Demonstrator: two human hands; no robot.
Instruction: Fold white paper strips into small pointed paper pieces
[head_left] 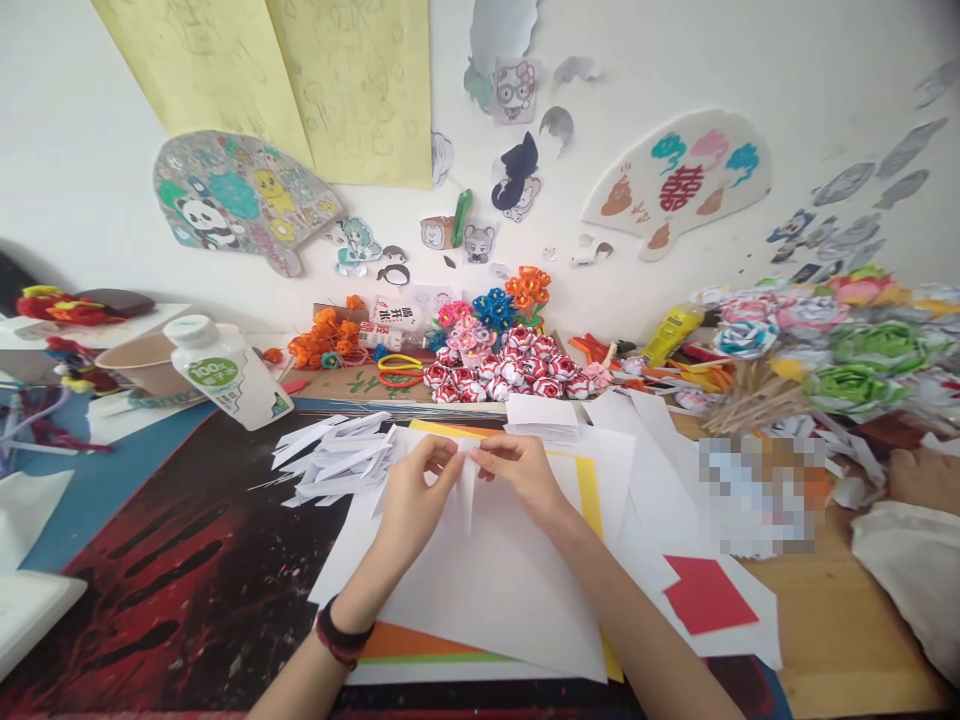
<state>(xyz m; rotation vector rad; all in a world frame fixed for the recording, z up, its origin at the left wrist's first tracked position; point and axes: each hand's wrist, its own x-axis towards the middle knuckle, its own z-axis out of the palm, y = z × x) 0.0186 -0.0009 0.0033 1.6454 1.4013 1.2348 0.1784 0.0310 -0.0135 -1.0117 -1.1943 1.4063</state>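
Between my two hands is a small folded white paper strip [468, 500], its narrow end pointing down toward me. My left hand [421, 485] pinches its upper left side with thumb and fingers. From the other side my right hand [521, 478] pinches the top of the same strip. Beneath them lies a large white paper sheet [517, 600] on top of orange and yellow sheets [592, 500]. To the left of my left hand is a loose pile of folded white paper strips [341, 455]. A stack of small white papers [541, 415] sits just beyond my right hand.
A white bottle [229, 372] leans at the back left beside a beige bowl [142, 365]. Red-and-white paper flowers [517, 368] line the wall. A red paper piece [711, 595] lies on white sheets at right. Another person's sleeve [911, 570] rests at the right edge.
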